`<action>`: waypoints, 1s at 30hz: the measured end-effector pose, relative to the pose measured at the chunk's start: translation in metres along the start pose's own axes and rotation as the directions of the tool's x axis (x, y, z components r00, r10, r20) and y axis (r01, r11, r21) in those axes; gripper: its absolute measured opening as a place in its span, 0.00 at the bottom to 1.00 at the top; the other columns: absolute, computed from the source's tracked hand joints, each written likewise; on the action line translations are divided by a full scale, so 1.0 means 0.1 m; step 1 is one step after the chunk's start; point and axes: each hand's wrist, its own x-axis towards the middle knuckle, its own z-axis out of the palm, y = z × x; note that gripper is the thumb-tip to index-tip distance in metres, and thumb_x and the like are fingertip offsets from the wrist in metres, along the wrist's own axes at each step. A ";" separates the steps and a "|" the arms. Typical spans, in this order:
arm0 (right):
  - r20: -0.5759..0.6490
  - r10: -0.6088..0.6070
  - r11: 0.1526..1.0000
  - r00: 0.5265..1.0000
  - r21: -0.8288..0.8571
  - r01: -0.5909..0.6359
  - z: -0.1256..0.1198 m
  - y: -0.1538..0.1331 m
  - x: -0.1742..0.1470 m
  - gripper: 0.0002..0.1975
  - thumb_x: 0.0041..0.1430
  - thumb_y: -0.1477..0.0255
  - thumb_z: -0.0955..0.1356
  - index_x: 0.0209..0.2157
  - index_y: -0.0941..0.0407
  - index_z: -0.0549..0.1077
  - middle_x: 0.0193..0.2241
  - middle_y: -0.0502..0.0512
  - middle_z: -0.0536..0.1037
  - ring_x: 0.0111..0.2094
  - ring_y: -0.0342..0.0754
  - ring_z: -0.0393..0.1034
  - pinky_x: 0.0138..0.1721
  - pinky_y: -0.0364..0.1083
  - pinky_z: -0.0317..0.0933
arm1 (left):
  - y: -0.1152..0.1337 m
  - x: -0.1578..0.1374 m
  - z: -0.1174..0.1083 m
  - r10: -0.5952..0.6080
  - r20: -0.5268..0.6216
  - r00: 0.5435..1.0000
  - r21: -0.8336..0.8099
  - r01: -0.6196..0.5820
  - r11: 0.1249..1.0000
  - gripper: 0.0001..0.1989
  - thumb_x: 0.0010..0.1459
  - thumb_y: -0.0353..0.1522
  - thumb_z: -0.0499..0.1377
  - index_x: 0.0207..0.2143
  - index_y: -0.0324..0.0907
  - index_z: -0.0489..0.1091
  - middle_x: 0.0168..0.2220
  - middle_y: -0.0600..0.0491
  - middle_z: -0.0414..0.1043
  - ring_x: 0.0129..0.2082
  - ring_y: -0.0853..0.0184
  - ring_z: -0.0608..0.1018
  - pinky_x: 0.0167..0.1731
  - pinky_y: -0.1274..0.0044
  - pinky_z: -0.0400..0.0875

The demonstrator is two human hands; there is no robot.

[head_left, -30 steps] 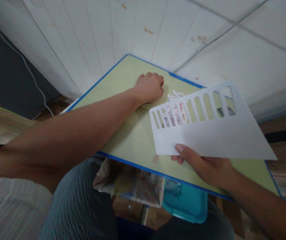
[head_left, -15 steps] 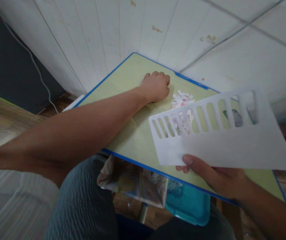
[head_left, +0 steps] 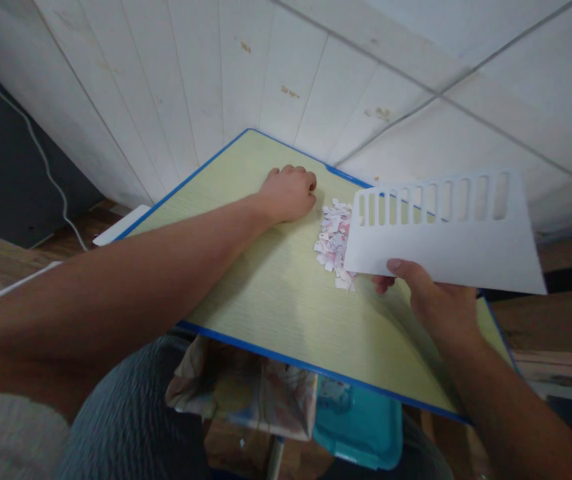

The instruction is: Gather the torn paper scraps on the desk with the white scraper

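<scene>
Nearest are your legs, clothed in grey-blue textured fabric (head_left: pixel 126 407). Between them, below the front edge of the worktop, show a crumpled, patterned plastic-looking bag (head_left: pixel 286 403) and, just right of it, a teal plastic container (head_left: pixel 366 427) with rounded corners.

Above these extends the pale green, wood-grained worktop (head_left: pixel 266 287) with blue edging. Your right hand (head_left: pixel 436 297) is raised over its right part, partly closed in a pinch on a stiff white sheet with a row of rounded slots (head_left: pixel 436 250): the thumb lies flat on the near face, and the other fingers pass behind the lower edge. The sheet reaches forward and to both sides of this hand, its slotted edge uppermost; the slots broaden toward the right.

Left of your right hand, on the worktop, lies a loose heap of small white and pink paper-like scraps (head_left: pixel 333 243). The left end of the sheet overlaps the right side of the heap in view; whether the two touch cannot be told. Just beyond and left of the heap, apart from it, your left hand (head_left: pixel 290 193) rests knuckles up with fingers curled under; how tightly they close, and whether they enclose anything, is hidden.

Farthest stands a white planked wall (head_left: pixel 196 73) with tan scuffs, crossed at the upper right by a thin grey cable (head_left: pixel 511 45).
</scene>
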 end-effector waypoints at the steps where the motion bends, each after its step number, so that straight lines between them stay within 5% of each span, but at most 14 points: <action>1: 0.001 0.009 1.000 1.000 0.024 -0.009 0.00 0.00 0.01 0.16 0.64 0.64 0.74 0.21 0.46 0.79 0.21 0.50 0.81 0.25 0.55 0.78 0.34 0.53 0.76 | 0.01 -0.01 -0.02 -0.004 0.007 1.000 0.007 0.004 1.000 0.21 0.68 0.33 0.59 0.59 0.45 0.84 0.63 0.42 0.82 0.66 0.46 0.78 0.68 0.54 0.70; 7: -0.094 0.017 0.999 0.995 -0.042 -0.021 -0.12 0.09 0.12 0.15 0.57 0.63 0.74 0.17 0.45 0.74 0.19 0.49 0.79 0.26 0.57 0.76 0.39 0.55 0.77 | 0.05 -0.02 -0.08 -0.035 0.051 0.998 0.058 0.032 0.998 0.22 0.71 0.34 0.58 0.61 0.46 0.83 0.66 0.45 0.81 0.67 0.47 0.78 0.69 0.57 0.70; 15: 0.016 0.039 0.999 0.999 -0.026 -0.039 -0.04 0.05 0.11 0.17 0.57 0.60 0.75 0.18 0.45 0.74 0.19 0.52 0.79 0.26 0.57 0.76 0.33 0.53 0.76 | 0.02 0.00 -0.06 -0.040 0.049 0.998 0.064 0.037 0.997 0.22 0.71 0.34 0.58 0.62 0.49 0.83 0.66 0.47 0.81 0.67 0.48 0.78 0.69 0.58 0.70; 30: 0.250 -0.029 1.000 0.968 0.002 0.029 -0.09 0.09 -0.04 0.20 0.66 0.58 0.78 0.22 0.48 0.78 0.23 0.54 0.82 0.28 0.57 0.79 0.38 0.56 0.80 | -0.07 0.04 0.01 -0.005 0.015 1.000 0.047 0.004 0.999 0.23 0.69 0.37 0.61 0.63 0.51 0.83 0.62 0.48 0.83 0.65 0.47 0.78 0.68 0.56 0.70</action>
